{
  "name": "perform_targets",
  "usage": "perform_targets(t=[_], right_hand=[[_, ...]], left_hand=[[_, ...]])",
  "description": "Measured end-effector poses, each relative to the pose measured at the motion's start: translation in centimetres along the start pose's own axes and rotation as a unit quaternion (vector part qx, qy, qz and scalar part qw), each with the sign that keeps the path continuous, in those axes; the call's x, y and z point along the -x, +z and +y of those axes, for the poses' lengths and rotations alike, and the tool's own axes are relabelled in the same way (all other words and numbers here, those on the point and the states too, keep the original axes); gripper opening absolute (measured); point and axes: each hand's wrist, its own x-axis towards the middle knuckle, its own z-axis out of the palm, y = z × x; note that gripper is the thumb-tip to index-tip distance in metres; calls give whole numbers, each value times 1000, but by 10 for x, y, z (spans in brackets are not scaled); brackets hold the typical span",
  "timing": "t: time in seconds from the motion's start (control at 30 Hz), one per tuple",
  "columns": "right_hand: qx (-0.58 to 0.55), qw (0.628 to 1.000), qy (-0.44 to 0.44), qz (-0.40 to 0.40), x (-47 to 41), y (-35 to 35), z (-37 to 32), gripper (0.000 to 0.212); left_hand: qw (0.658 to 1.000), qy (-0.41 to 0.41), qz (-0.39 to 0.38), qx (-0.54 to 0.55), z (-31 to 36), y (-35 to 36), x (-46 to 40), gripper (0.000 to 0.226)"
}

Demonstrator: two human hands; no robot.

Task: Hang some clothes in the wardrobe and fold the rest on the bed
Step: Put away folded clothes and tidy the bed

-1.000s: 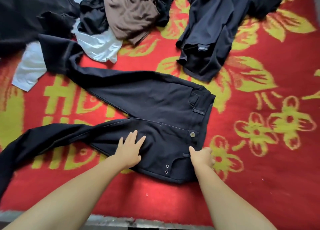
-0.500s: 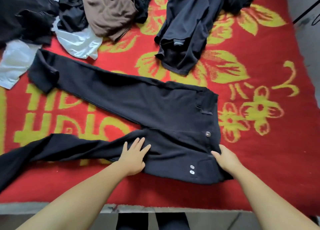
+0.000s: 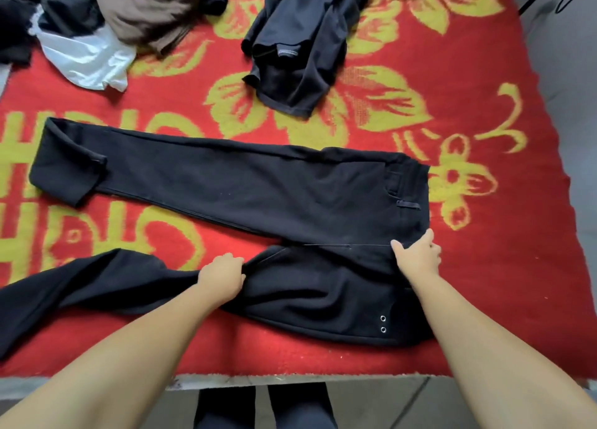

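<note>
On the bed's near half, a pair of black trousers [image 3: 258, 189] lies flat across the red-and-yellow flowered blanket [image 3: 484, 267], waistband to the right, legs running left. The far leg is straight, its cuff turned up at the left end; the near leg bends toward the bed's front edge and runs out of view at left.

Left hand [image 3: 223, 275]: fingers curled, gripping a bunch of fabric at the top of the near leg. Half a second ago this hand lay flat with fingers spread on the same area; the cloth there now shows a raised fold.

Right hand [image 3: 418, 255]: thumb and fingers pinch the waistband near the fly. It has shifted from the waistband's near corner to a point farther up, covering the button seen earlier. Two metal eyelets [image 3: 383, 324] show at the near corner.

Beyond the trousers, apart from them: a crumpled dark navy garment [image 3: 297, 57] at top centre; a brown garment [image 3: 151, 8] beside a white one [image 3: 84, 60] at top left, among other dark clothes.
</note>
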Motion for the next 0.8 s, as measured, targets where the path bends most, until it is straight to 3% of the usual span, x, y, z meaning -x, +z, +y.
perform_targets(t=[0.1, 0.27, 0.37, 0.43, 0.53, 0.6, 0.7, 0.8], right_hand=[[10, 999, 45, 3, -15, 2, -7, 81], [16, 999, 32, -6, -28, 3, 0, 74], [13, 999, 29, 4, -24, 5, 0, 69], [24, 999, 10, 26, -13, 8, -3, 67], [117, 980, -139, 79, 20, 21, -12, 72], [158, 939, -297, 73, 51, 37, -26, 72], [143, 854, -501, -2, 101, 68, -50, 59], [118, 793, -585, -122, 143, 99, -69, 45]], left_hand=[[996, 38, 40, 68, -10, -7, 0, 20], [968, -29, 246, 29, -11, -45, -15, 24], [960, -148, 209, 110, 4, -62, -22, 29], [958, -149, 192, 151, 11, -60, -16, 35], [966, -80, 220, 114, -1, -43, 6, 39], [971, -84, 204, 95, -26, -29, 24, 39], [975, -124, 148, 111, -66, -7, 48, 44], [974, -156, 101, 132, -103, 2, 64, 50]])
